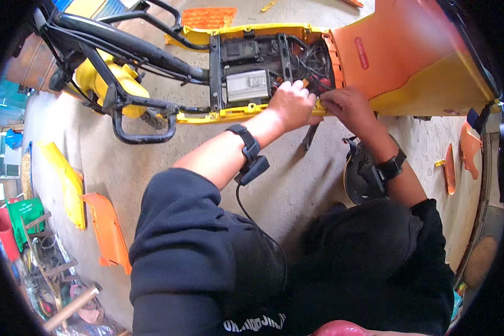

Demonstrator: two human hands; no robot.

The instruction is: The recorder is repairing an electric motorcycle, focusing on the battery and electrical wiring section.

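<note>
A partly stripped scooter (pixel 190 70) stretches across the top, with yellow side trim (pixel 218 116) along its near edge. My left hand (pixel 293 105) is curled over this trim, beside the open floor compartment; what its fingers hold is hidden. Just to the right, my right hand (pixel 350 109) has its fingers pinched together at the corner where the trim meets the orange front panel (pixel 369 53). Whatever lies between those fingertips is too small to make out. Close to my left hand are a silver box (pixel 247 85) and tangled wires (pixel 313 59) inside the compartment.
The scooter's black tube frame (pixel 131 42) juts out at the upper left. Below my right forearm sits a dark wheel (pixel 359 173). Loose yellow (pixel 64 182) and orange panels (pixel 107 232) lie on the left floor, near piled clutter (pixel 56 274). Another orange piece (pixel 449 169) rests at the right.
</note>
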